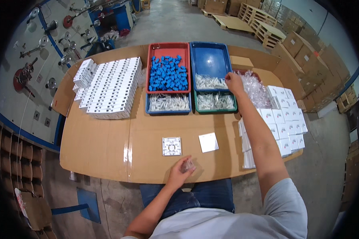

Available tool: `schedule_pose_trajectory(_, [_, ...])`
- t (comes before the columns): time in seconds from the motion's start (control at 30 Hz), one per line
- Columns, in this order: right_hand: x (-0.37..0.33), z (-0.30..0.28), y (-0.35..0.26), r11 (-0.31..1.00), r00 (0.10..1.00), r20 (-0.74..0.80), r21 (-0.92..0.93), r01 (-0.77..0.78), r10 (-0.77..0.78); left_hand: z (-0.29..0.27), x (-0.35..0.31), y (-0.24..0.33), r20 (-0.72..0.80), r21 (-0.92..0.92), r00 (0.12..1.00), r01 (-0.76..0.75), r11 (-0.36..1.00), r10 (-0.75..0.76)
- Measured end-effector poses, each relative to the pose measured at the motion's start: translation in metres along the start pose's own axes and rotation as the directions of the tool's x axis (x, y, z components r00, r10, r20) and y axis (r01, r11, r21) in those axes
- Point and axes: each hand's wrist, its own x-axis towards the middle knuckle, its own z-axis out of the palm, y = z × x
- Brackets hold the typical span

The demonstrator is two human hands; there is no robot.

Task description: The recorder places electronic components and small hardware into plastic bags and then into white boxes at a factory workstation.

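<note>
My left hand point(179, 172), near the table's front edge, is closed around a small clear plastic piece point(188, 165), perhaps a little bag. Stretched forward, my right hand point(234, 83) is at the right rim of the upper blue tray point(210, 59), its fingers pinched together beside a pile of small white parts point(210, 82). Whether something is between those fingertips is too small to tell. Just beyond my left hand lies a square white frame plate point(171, 146) with a patterned middle. To its right rests a plain white square point(209, 142), tilted slightly.
A red tray point(149, 67) holds blue parts. Below stand a lower blue tray point(147, 107) and a green tray point(215, 111) with whitish pieces. Clear plastic bags point(254, 89) fill a container at right. Stacked white boxes point(113, 85) stand left; more white boxes point(285, 127) sit under my right forearm's side.
</note>
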Motion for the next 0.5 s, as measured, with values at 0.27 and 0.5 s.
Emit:
schedule_pose_trajectory(0.27, [-0.099, -0.108, -0.113, 0.953, 0.941, 0.336, 0.268, -0.140, 0.044, -0.003, 0.011, 0.014, -0.072, 0.002, 0.995, -0.069, 0.998, 0.069])
schedule_pose_trajectory(0.5, [-0.270, -0.101, -0.205, 0.757, 0.899, 0.437, 0.588, -0.285, -0.002, 0.003, -0.011, 0.053, -0.104, 0.237, 0.977, -0.158, 0.959, 0.187])
